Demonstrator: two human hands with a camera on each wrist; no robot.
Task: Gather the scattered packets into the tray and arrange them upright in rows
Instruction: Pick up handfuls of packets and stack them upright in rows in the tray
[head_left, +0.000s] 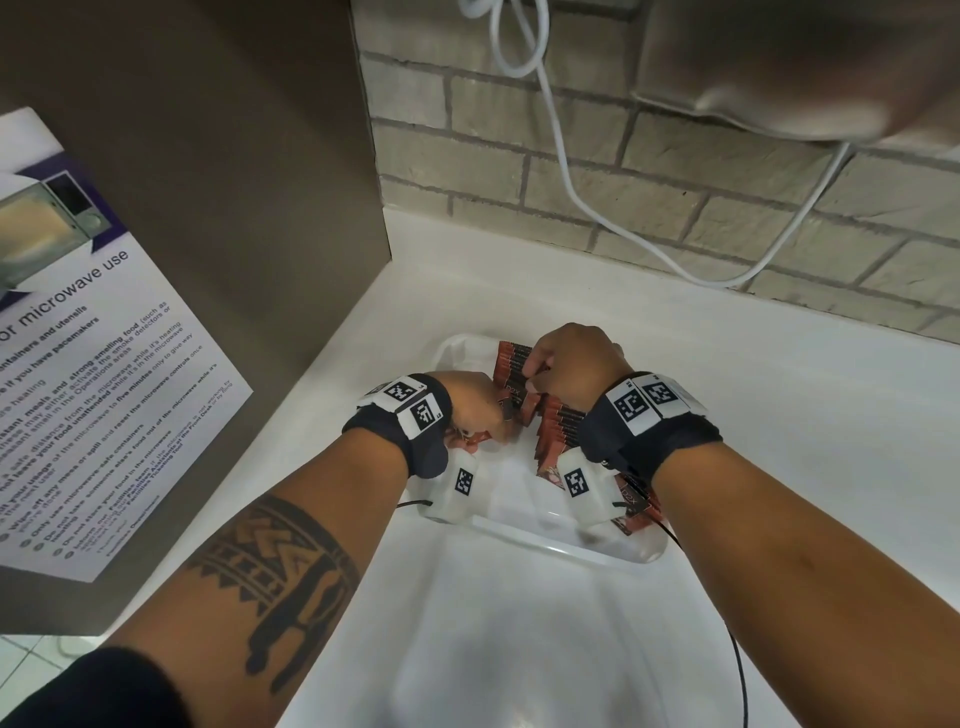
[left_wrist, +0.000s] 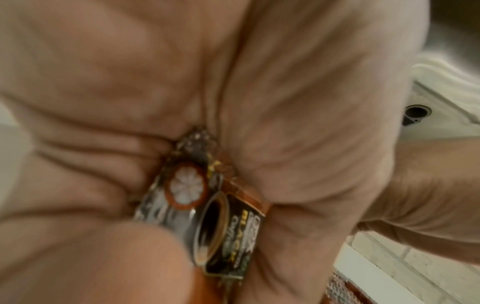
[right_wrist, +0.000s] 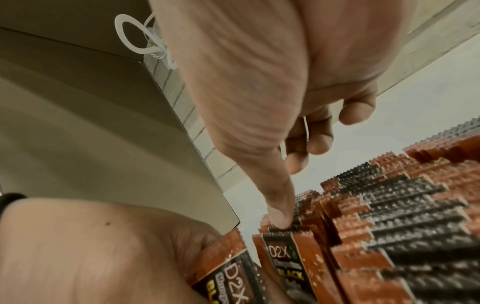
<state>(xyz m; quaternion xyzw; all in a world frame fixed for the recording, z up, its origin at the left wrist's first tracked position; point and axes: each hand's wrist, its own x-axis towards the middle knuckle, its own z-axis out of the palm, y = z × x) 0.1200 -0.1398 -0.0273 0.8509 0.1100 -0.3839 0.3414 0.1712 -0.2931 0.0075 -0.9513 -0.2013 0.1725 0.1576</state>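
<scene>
Two bare hands work over a white tray (head_left: 613, 555) on a pale countertop (head_left: 779, 415), where red-and-black coffee packets (head_left: 558, 423) stand upright on edge in a tight row along the tray's right side. The left hand (head_left: 470, 397) has its fingers curled round a small bundle of packets (left_wrist: 207, 216) — the left wrist view shows them clamped between thumb and fingers, a cup of black coffee printed on the topmost wrapper. From the head view this hand sits just left of the standing row, over the tray's middle.

The right hand (head_left: 576, 364) hovers over the far end of the row. In the right wrist view its forefinger (right_wrist: 279, 209) stretches down and presses on the serrated top edge of the front packet (right_wrist: 293, 259), which bears the letters D2X, while the other fingers fold loosely back toward the palm and grip nothing that can be seen. The left hand appears there too, its bundle (right_wrist: 228, 265) just beside the front packet.

A few more packets (head_left: 636, 506) lie or lean at the tray's near right corner, partly hidden behind the wrist camera. Both wrists wear black bands with square black-and-white markers (head_left: 631, 405). To the left — a brown panel carrying a printed microwave notice (head_left: 104, 338); behind, a pale brick wall (head_left: 649, 171) with a white cable (head_left: 566, 176) looping down across it.
</scene>
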